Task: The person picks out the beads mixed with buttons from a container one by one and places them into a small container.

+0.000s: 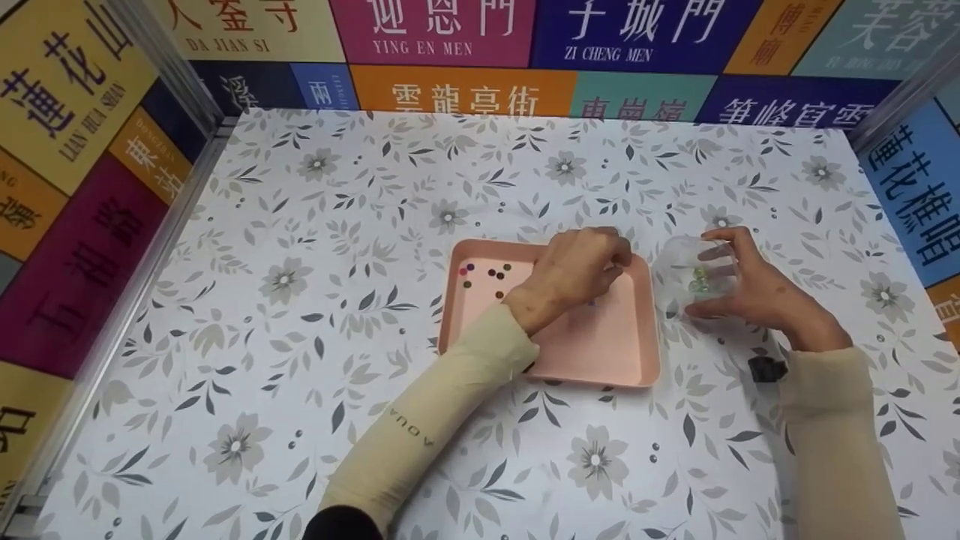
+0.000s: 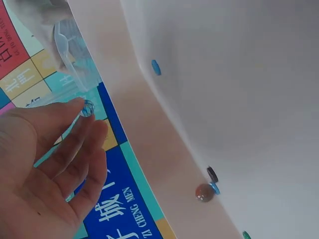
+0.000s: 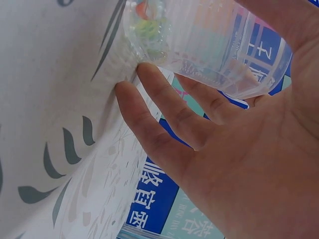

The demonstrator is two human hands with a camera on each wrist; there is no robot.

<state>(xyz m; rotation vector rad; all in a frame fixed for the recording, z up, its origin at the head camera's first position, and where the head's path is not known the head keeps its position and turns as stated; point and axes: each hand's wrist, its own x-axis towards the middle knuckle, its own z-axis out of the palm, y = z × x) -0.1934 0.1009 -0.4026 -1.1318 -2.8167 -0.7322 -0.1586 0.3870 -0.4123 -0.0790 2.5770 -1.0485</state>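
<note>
My left hand [image 1: 574,266] is over the right part of a pink tray [image 1: 646,322]. In the left wrist view its thumb and fingertips pinch a clear glass marble [image 2: 87,108] with blue swirls. To the right of the tray is a clear plastic jar [image 1: 675,259], its base at the tablecloth. My right hand [image 1: 776,296] holds the jar from the right, thumb and fingers around its sides. Several greenish marbles [image 1: 699,279] and an orange one [image 3: 145,10] lie in the jar's bottom.
Small coloured discs [image 1: 495,274] lie scattered in the tray's far left part. A brownish marble [image 2: 204,192] rests by the tray wall, beside a blue and a dark disc. A flowered cloth [image 1: 360,300] covers the table; panels with large lettering [image 1: 450,90] stand behind and at both sides.
</note>
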